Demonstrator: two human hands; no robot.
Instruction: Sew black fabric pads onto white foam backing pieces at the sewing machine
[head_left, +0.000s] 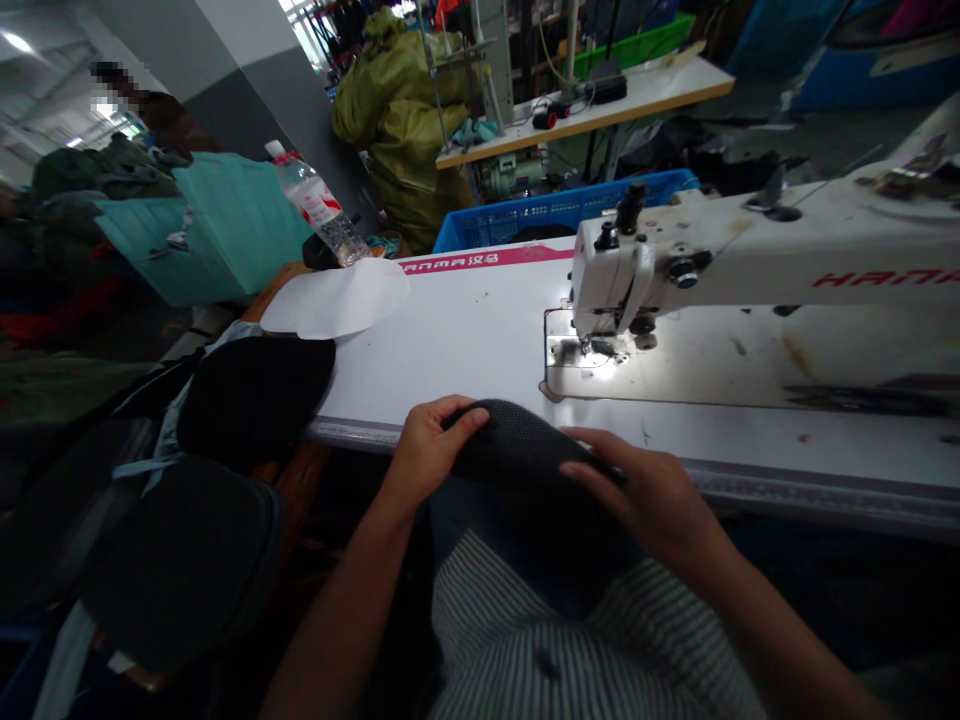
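A dark grey textured fabric piece (525, 435) is held between both hands at the front edge of the sewing table (450, 350). My left hand (431, 445) pinches its left end, thumb on top. On the other end, my right hand (645, 485) grips it between thumb and fingers. The fabric bends downward toward my lap, and its lower part is lost in shadow. Beyond my right hand stands a white sewing machine (675, 250), its needle area lit. A white paper-like sheet (341, 300) lies at the table's left end.
Stacked black and dark grey pads (180, 560) sit at my left, some tied with strips. A plastic bottle (322, 205) leans behind the white sheet. Behind the table are a blue crate (502, 218) and yellow-green sacks (409, 120). Dark scissors-like tools (862, 398) lie on the machine bed.
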